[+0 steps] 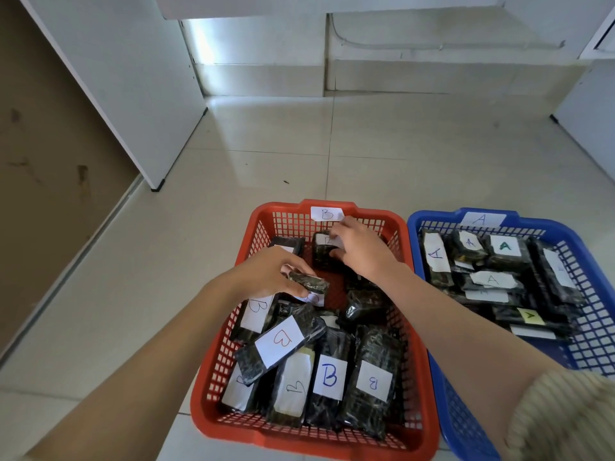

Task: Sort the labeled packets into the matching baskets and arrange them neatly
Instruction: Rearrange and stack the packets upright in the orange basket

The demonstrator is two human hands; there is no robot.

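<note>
A red basket point(213, 371) tagged B holds several dark packets with white B labels, such as one lying askew point(281, 344). My left hand point(266, 274) is over the basket's left side, shut on a small dark packet point(309, 283). My right hand point(359, 252) reaches to the far end and grips an upright dark packet point(322, 252) with a white label. To the right, a blue basket point(595, 341) tagged A holds several dark packets labelled A point(505, 248).
Both baskets sit side by side on a pale tiled floor point(266, 144). A white cabinet panel point(126, 94) stands at the left, with a brown wall beside it. White low shelving runs along the back.
</note>
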